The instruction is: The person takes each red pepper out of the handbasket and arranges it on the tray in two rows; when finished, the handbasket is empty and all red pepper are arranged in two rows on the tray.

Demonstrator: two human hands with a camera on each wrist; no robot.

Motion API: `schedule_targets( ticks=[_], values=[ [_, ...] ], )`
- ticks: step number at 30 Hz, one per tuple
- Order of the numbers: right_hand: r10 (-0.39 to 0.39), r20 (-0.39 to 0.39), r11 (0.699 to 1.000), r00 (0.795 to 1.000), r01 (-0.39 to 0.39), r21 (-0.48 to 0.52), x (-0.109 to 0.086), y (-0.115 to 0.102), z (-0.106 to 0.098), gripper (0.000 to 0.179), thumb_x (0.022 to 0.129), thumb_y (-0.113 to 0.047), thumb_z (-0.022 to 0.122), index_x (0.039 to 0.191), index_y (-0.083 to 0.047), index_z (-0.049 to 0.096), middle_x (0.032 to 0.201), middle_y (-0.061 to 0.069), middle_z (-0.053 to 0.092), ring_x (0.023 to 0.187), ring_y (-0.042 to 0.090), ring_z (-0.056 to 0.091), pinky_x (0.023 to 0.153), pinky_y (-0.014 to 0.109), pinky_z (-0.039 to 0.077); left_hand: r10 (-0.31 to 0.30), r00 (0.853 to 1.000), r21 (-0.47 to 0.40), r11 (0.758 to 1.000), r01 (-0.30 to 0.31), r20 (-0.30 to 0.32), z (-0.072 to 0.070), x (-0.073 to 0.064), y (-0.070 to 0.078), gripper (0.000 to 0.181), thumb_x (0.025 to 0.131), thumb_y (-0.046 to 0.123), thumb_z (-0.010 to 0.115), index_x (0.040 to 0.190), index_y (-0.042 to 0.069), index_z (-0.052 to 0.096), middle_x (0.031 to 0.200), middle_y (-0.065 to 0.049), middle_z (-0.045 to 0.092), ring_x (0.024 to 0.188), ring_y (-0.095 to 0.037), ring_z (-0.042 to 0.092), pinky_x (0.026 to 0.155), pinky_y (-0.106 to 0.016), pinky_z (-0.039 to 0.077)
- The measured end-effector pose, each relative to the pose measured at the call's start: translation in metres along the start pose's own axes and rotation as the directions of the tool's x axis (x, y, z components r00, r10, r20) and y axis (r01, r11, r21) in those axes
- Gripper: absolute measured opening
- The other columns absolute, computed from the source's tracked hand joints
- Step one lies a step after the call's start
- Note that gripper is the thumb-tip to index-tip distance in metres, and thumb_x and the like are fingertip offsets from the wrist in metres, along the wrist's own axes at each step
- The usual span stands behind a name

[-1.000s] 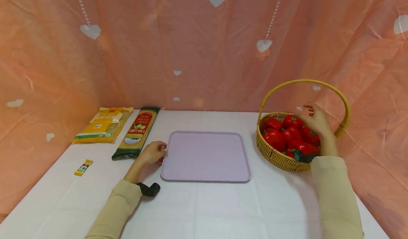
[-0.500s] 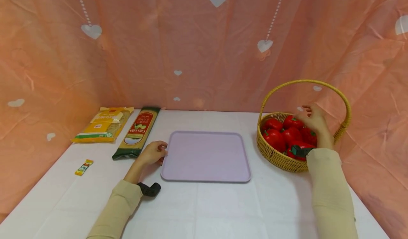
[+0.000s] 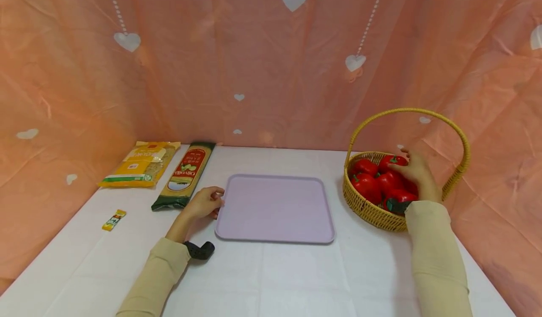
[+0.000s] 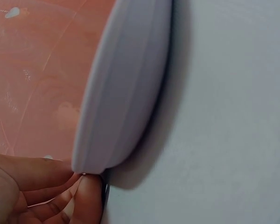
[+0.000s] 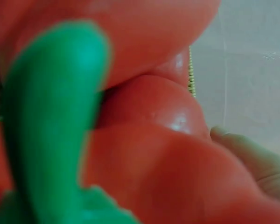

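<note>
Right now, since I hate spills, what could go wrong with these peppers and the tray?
The peppers are crowded together in the basket, so taking one might shift others. The handle arches above the right grip in the head view and could obstruct lifting. The left grip holds the tray by one edge, so a tug might slide it.

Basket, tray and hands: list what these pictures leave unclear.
Basket floor: head view, hidden by the red peppers.
Right hand: right wrist view, mostly hidden by the peppers and cut off by the right edge, so its grip can't be judged.
Tray: left wrist view, cut off by the top edge.
Small packet: head view, print too small.
Green stem: right wrist view, blurred.
</note>
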State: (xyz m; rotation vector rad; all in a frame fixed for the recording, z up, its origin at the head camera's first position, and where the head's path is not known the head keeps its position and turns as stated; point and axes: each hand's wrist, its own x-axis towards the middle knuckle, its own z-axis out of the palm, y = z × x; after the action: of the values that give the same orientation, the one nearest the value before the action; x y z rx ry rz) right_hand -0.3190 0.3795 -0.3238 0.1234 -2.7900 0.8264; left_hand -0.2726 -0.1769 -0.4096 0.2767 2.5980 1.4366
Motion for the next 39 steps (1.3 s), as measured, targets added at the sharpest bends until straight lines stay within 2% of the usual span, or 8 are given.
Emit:
schedule_targets(
  ticks=[8,14,19,23,26,30,36,39],
  values=[
    [0.115,0.059,0.992,0.992,-0.111,-0.061,-0.005,0.005,0.001,0.073,0.09,-0.032,0.057,0.133,0.019,0.028,0.127,0.042,0.035,0.112,0.053,0.036,0.097,0.062,0.03,-0.002,1.0,-0.003,1.0,0.002,0.019,0.0,0.002,-0.001,0.037,0.087,-0.004,0.049,0.123,-0.014,0.046,0.08,-0.013,0.054,0.057,-0.013,0.056,0.051,-0.029,0.054],
    [0.108,0.01,0.992,0.994,-0.107,-0.07,-0.007,0.006,0.004,0.062,0.089,-0.031,0.058,0.126,0.014,0.039,0.116,0.037,0.045,0.101,0.049,0.043,0.091,0.06,0.035,0.008,1.0,-0.004,1.0,-0.008,0.019,0.0,0.002,-0.001,0.037,0.087,-0.005,0.049,0.122,-0.015,0.046,0.079,-0.013,0.054,0.056,-0.013,0.055,0.05,-0.028,0.053],
    [0.131,-0.053,0.991,0.99,-0.128,0.05,-0.008,0.005,0.005,0.062,0.091,-0.03,0.057,0.13,0.014,0.038,0.12,0.037,0.045,0.104,0.048,0.044,0.093,0.057,0.037,0.017,1.0,-0.013,1.0,-0.017,0.023,0.001,0.001,-0.002,0.036,0.087,-0.005,0.049,0.122,-0.016,0.045,0.081,-0.013,0.054,0.056,-0.012,0.055,0.05,-0.029,0.054],
    [0.204,-0.069,0.961,0.977,-0.186,0.204,-0.009,0.002,0.001,0.074,0.091,-0.04,0.053,0.139,0.011,0.028,0.133,0.035,0.037,0.116,0.047,0.041,0.097,0.056,0.036,0.017,1.0,-0.018,1.0,-0.017,0.021,0.001,0.001,-0.001,0.036,0.087,-0.005,0.049,0.122,-0.016,0.045,0.081,-0.014,0.054,0.056,-0.012,0.056,0.05,-0.03,0.054],
    [0.227,-0.106,0.946,0.968,-0.193,0.261,-0.01,-0.001,-0.005,0.072,0.088,-0.045,0.056,0.139,0.001,0.034,0.135,0.024,0.04,0.115,0.036,0.044,0.09,0.039,0.045,0.014,1.0,-0.017,1.0,-0.014,0.021,0.001,0.0,-0.001,0.036,0.087,-0.005,0.049,0.122,-0.015,0.045,0.08,-0.013,0.053,0.056,-0.013,0.055,0.05,-0.029,0.054],
    [0.202,-0.151,0.931,0.968,-0.141,0.338,-0.012,-0.008,-0.015,0.066,0.086,-0.042,0.061,0.136,-0.003,0.041,0.112,-0.002,0.049,0.094,0.008,0.047,0.068,0.01,0.043,0.007,1.0,-0.007,1.0,-0.006,0.018,0.0,0.0,0.0,0.036,0.088,-0.004,0.049,0.122,-0.014,0.046,0.08,-0.012,0.053,0.057,-0.013,0.055,0.05,-0.029,0.053],
    [0.146,-0.103,0.891,0.984,-0.085,0.446,-0.015,-0.024,-0.027,0.066,0.088,-0.03,0.063,0.142,-0.004,0.036,0.1,-0.019,0.047,0.087,-0.004,0.047,0.068,0.006,0.045,0.001,1.0,0.004,1.0,-0.001,0.018,-0.002,0.0,-0.001,0.036,0.088,-0.004,0.05,0.123,-0.014,0.045,0.08,-0.013,0.053,0.057,-0.013,0.055,0.051,-0.028,0.053],
    [0.095,-0.081,0.917,0.992,-0.055,0.396,-0.017,-0.033,-0.031,0.063,0.088,-0.033,0.062,0.14,-0.007,0.039,0.101,-0.021,0.048,0.089,-0.005,0.048,0.07,0.006,0.043,0.006,1.0,0.005,1.0,-0.006,0.017,-0.003,0.0,-0.002,0.036,0.088,-0.003,0.05,0.123,-0.014,0.045,0.08,-0.013,0.053,0.057,-0.013,0.055,0.051,-0.028,0.053]
  ],
)
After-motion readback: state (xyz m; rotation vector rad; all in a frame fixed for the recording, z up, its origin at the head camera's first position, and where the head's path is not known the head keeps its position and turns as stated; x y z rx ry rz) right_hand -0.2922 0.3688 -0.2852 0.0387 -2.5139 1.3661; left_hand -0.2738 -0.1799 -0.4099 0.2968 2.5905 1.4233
